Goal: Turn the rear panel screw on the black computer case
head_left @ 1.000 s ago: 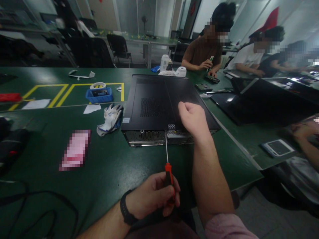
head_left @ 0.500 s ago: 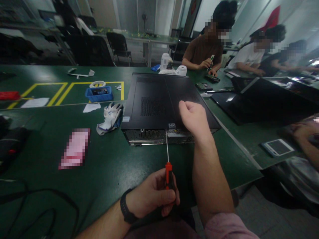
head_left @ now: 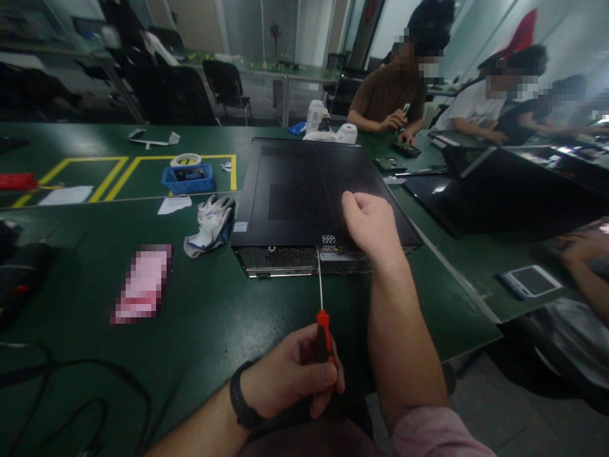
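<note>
A black desktop computer case (head_left: 304,190) lies flat on the green table (head_left: 200,317). My left hand (head_left: 290,374), with a black wristband, is closed round the red and black handle of a long screwdriver (head_left: 321,304). The screwdriver's tip meets the case's rear panel near its top edge. My right hand (head_left: 373,225) rests on the near right part of the case lid, its fingers curled loosely. Whether anything is in that hand is hidden.
White work gloves (head_left: 212,222) lie left of the case, with a blue parts tray (head_left: 189,178) and tape roll behind. Paper slips, a black cable (head_left: 71,387) and a dark bag are at the left. Other people work at the far and right side; another open case (head_left: 480,190) lies to the right.
My left hand has shifted its grip a little on the screwdriver handle, as if turning it. The right hand and the case have stayed where they were.
</note>
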The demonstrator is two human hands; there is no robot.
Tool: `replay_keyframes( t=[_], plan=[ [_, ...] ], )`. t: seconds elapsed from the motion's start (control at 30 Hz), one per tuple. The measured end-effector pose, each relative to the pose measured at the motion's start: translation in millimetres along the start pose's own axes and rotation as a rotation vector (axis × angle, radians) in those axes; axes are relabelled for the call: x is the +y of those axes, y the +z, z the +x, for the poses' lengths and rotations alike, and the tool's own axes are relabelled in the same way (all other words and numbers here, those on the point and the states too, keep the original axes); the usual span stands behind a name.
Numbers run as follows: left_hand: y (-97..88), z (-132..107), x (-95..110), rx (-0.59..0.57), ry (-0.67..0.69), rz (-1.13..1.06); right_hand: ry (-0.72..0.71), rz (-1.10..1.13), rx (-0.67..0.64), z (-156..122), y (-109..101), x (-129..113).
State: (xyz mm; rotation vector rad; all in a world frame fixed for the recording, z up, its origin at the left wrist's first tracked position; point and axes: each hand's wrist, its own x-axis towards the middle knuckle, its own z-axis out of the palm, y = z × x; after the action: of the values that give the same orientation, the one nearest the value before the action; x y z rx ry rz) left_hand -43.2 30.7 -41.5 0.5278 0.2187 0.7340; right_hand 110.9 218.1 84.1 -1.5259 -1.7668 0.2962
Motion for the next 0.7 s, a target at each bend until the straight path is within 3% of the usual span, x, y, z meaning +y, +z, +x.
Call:
replay_keyframes(
  t=[0.27,0.57,0.7],
  plan=[
    [13.6,-3,10,0.059,-0.094,-0.033,0.004,-0.006,-0.005,-1,0,0],
    [1.1,-2,-1,-0.004,0.011,-0.015,0.0,-0.008,-0.004,0,1,0],
    [6.6,-4,4,0.012,-0.052,-0.062,0.005,0.0,-0.003,0,1,1]
  ],
)
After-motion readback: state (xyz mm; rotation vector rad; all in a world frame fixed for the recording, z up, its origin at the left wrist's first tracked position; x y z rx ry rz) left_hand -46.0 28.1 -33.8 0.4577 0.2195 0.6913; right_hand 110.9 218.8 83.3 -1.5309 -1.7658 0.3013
